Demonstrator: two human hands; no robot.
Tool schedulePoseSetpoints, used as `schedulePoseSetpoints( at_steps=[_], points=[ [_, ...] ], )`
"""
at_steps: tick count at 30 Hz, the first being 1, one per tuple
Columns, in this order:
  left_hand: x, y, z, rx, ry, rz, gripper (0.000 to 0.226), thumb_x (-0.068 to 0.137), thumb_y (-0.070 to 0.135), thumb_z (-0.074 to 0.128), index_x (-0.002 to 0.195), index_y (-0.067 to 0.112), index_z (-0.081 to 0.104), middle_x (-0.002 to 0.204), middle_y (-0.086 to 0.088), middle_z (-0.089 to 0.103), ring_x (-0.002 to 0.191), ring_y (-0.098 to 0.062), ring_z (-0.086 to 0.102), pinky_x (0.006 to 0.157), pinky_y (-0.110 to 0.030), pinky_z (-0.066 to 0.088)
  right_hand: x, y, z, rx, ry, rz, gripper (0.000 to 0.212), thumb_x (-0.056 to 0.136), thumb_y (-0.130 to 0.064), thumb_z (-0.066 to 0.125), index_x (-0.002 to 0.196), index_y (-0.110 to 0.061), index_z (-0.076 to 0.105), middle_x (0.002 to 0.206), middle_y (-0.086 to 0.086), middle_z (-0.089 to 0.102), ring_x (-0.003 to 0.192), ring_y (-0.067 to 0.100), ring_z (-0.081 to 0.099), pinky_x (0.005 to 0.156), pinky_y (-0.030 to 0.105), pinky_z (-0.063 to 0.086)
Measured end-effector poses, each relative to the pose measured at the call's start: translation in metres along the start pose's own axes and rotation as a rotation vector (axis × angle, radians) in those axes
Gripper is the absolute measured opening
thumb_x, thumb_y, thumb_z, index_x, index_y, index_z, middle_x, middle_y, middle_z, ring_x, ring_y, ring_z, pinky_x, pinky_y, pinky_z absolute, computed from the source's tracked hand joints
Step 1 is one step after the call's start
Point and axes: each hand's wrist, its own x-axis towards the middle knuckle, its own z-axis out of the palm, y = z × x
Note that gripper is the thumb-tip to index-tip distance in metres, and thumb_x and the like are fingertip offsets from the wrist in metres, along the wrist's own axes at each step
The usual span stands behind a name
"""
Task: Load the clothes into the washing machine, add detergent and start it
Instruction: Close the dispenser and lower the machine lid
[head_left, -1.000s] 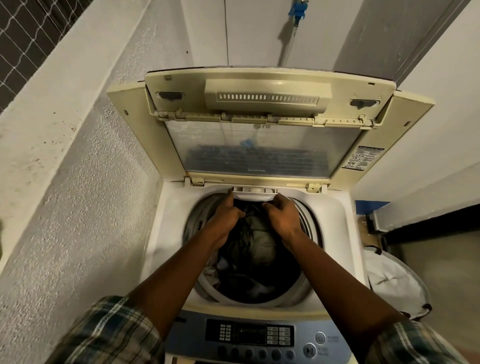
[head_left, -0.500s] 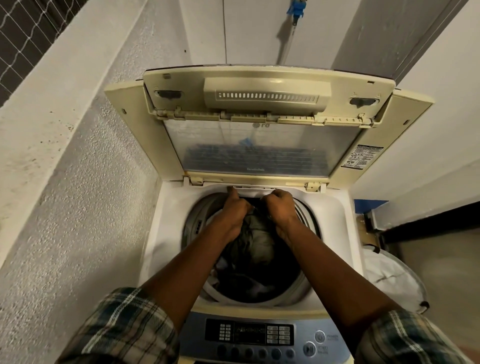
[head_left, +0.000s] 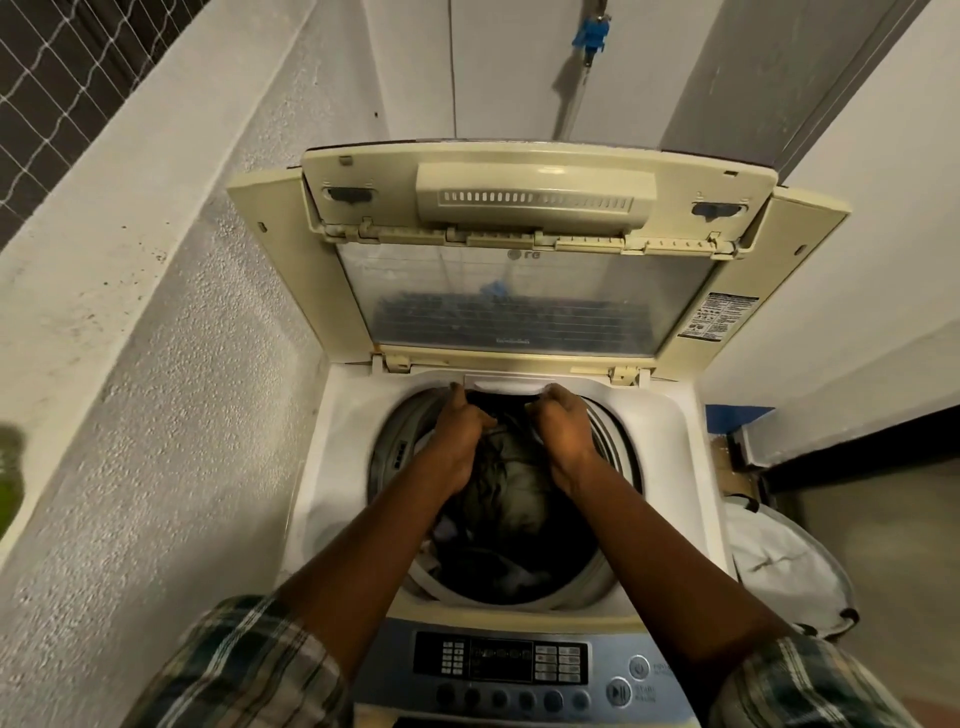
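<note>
The left hand (head_left: 460, 434) and right hand (head_left: 563, 431) sit at the far rim, fingers curled; whether they grip the clothes (head_left: 506, 486) beneath, I cannot tell. The clothes lie inside the washing machine (head_left: 343, 467); detergent and starting seemingly remain.

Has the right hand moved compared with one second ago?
No. The right hand stays at the right end of the white drawer, as before.

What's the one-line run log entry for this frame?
lid: open | clothes: in drum | left hand: at white tray on rear rim, fingers curled | right hand: same, grip hidden | control panel: untouched
</note>
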Motion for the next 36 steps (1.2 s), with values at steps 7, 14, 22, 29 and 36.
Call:
schedulePoseSetpoints(
  at_steps=[7, 14, 22, 29, 36],
  points=[
    [-0.056, 0.011, -0.032, 0.466, 0.235, 0.309, 0.064, 0.093, 0.006, 0.062, 0.153, 0.017, 0.040, 0.149, -0.002, 0.050, 0.138, -0.023, 0.048, 0.111, -0.032, 0.040, -0.038, 0.007, -0.035, -0.252, 0.069, -0.306, 0.037, 0.090, -0.027, 0.067, 0.126, -0.037, 0.066, 0.129, -0.007, 0.072, 0.120, 0.011, 0.068, 0.107, 0.046, 0.054],
    [-0.100, 0.047, -0.037, 0.625, 0.323, 0.777, 0.044, 0.096, 0.007, 0.060, 0.138, 0.021, 0.057, 0.141, 0.001, 0.059, 0.128, -0.015, 0.055, 0.103, -0.034, 0.051, -0.088, -0.042, -0.051, -0.432, 0.173, -0.708, 0.033, 0.097, -0.029, 0.066, 0.129, -0.027, 0.068, 0.141, -0.006, 0.064, 0.133, 0.013, 0.057, 0.113, 0.036, 0.049],
    [-0.134, 0.124, -0.011, 0.945, 0.465, 1.355, 0.037, 0.095, 0.013, 0.059, 0.132, 0.012, 0.061, 0.141, -0.007, 0.057, 0.133, -0.022, 0.050, 0.110, -0.026, 0.042, -0.105, -0.117, -0.051, -0.658, 0.283, -1.057, 0.036, 0.099, -0.029, 0.067, 0.135, -0.021, 0.066, 0.151, -0.004, 0.056, 0.140, 0.013, 0.047, 0.112, 0.032, 0.044],
    [-0.128, 0.188, 0.007, 1.138, 0.448, 1.347, 0.062, 0.093, 0.042, 0.062, 0.150, 0.024, 0.046, 0.163, -0.007, 0.032, 0.152, -0.028, 0.025, 0.121, -0.054, 0.030, -0.102, -0.186, -0.046, -0.760, 0.418, -1.167, 0.041, 0.099, -0.037, 0.063, 0.137, -0.023, 0.064, 0.150, -0.004, 0.056, 0.138, 0.014, 0.050, 0.110, 0.034, 0.046],
    [-0.111, 0.209, 0.011, 1.349, 0.449, 1.235, 0.064, 0.095, 0.056, 0.050, 0.151, 0.026, 0.041, 0.150, -0.008, 0.049, 0.144, -0.030, 0.038, 0.123, -0.057, 0.022, -0.085, -0.218, -0.039, -1.016, 0.377, -1.081, 0.056, 0.095, -0.046, 0.064, 0.145, -0.021, 0.056, 0.151, 0.003, 0.056, 0.141, 0.027, 0.049, 0.119, 0.047, 0.037]
  ],
)
